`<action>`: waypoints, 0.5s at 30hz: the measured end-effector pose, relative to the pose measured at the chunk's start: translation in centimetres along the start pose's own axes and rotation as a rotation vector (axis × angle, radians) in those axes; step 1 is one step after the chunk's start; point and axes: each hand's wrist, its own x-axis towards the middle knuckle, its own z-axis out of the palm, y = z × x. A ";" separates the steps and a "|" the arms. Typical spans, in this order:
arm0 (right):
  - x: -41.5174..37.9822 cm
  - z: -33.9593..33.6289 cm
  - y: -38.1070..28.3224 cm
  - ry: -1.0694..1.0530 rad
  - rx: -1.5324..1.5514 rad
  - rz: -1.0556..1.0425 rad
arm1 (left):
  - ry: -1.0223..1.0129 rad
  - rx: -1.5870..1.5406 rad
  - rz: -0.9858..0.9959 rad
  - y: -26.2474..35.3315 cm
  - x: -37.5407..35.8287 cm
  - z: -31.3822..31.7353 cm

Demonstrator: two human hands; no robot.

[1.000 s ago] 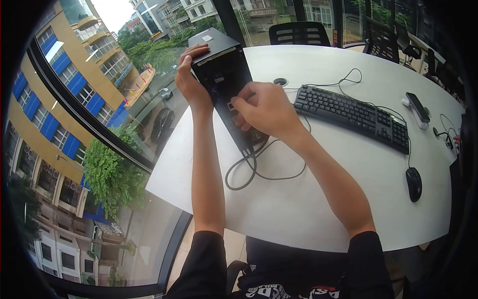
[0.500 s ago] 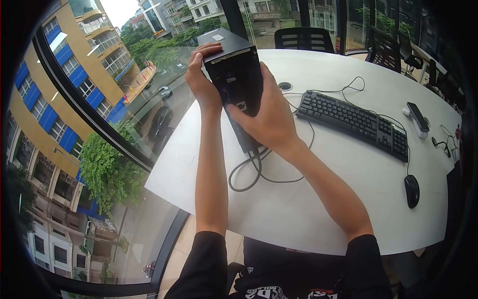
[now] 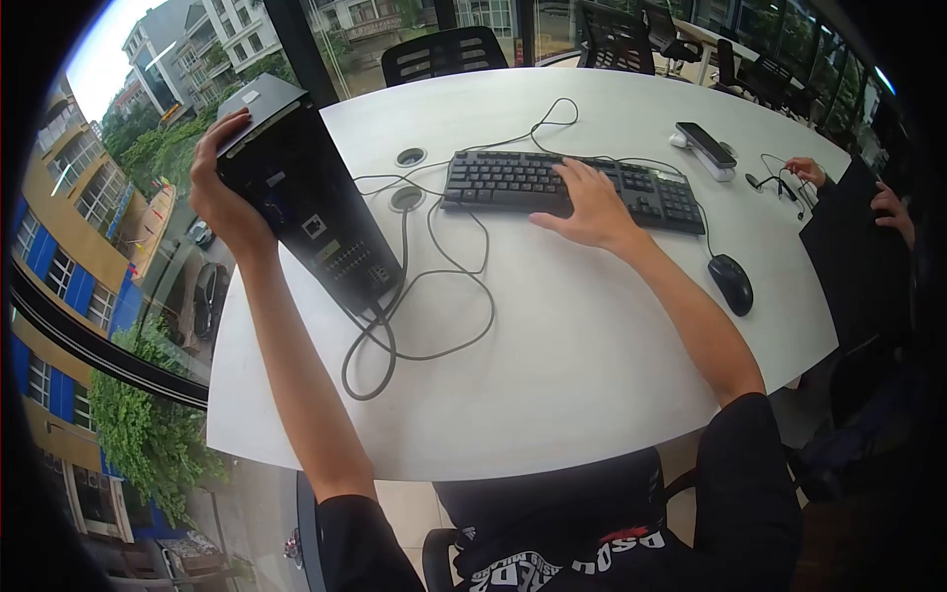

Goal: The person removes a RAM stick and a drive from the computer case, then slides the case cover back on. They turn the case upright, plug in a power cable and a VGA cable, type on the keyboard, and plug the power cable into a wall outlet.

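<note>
A black computer tower [image 3: 306, 192] stands at the left of the white table, its rear ports facing me and cables running from its lower end. My left hand [image 3: 225, 192] grips the tower's upper left edge, fingers curled over the top. Over the black keyboard [image 3: 493, 181], near its middle, is my right hand [image 3: 592, 205], with its fingers apart and nothing held. Whether its fingertips touch the keys I cannot tell. Grey and black cables [image 3: 395, 345] loop on the table beside the tower.
A black mouse [image 3: 731, 284] lies right of the keyboard. Farther back are a phone [image 3: 704, 144] on a white stand and two cable holes [image 3: 410, 157]. Another person's hands [image 3: 893, 210] show at the far right. Chairs [image 3: 444, 56] stand behind the white table [image 3: 552, 395].
My right hand has let go of the tower and moved right to the keyboard. My left hand stays on the tower. The view has turned right, and another person's hands now show.
</note>
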 end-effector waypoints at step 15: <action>-7.6 -2.2 -0.3 0.118 0.120 -0.161 | 0.000 0.025 0.007 -1.1 0.6 0.2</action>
